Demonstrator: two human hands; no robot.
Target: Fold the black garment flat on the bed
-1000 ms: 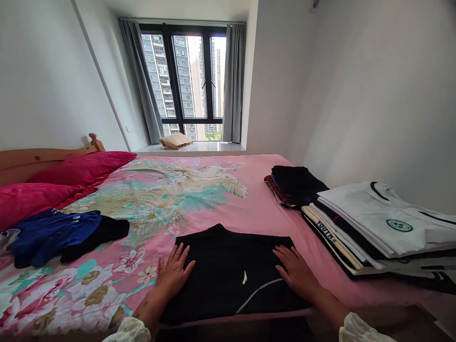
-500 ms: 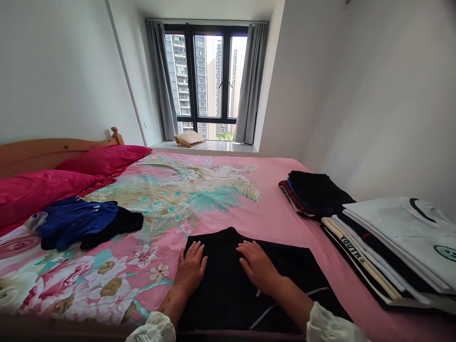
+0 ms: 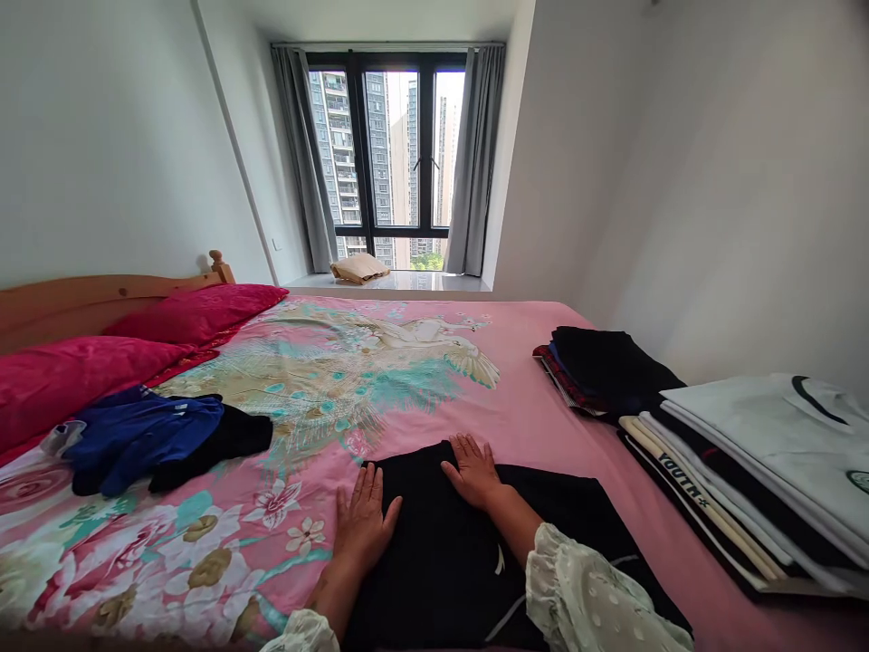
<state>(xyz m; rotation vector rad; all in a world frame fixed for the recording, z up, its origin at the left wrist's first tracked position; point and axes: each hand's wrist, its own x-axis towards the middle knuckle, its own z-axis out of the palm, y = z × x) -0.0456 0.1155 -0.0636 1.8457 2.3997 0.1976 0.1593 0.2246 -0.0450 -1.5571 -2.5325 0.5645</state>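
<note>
A folded black garment [image 3: 448, 561] with a small white logo lies on the pink floral bedspread [image 3: 326, 389] at the near edge. My left hand [image 3: 363, 521] rests flat and open on the garment's left edge, fingers pointing away from me. My right hand [image 3: 473, 471] lies flat and open on the garment's far upper edge, a little right of the left hand. Its white dotted sleeve [image 3: 590, 598] covers the forearm.
A stack of folded white and dark shirts [image 3: 753, 471] sits at the right, with a smaller dark folded pile [image 3: 601, 367] behind it. Loose blue and black clothes [image 3: 156, 435] lie at the left near red pillows [image 3: 128, 340]. A window [image 3: 386, 158] stands beyond the bed.
My right hand has slid from the garment's right side across to its upper middle edge, close to the left hand. The left hand has stayed on the left edge.
</note>
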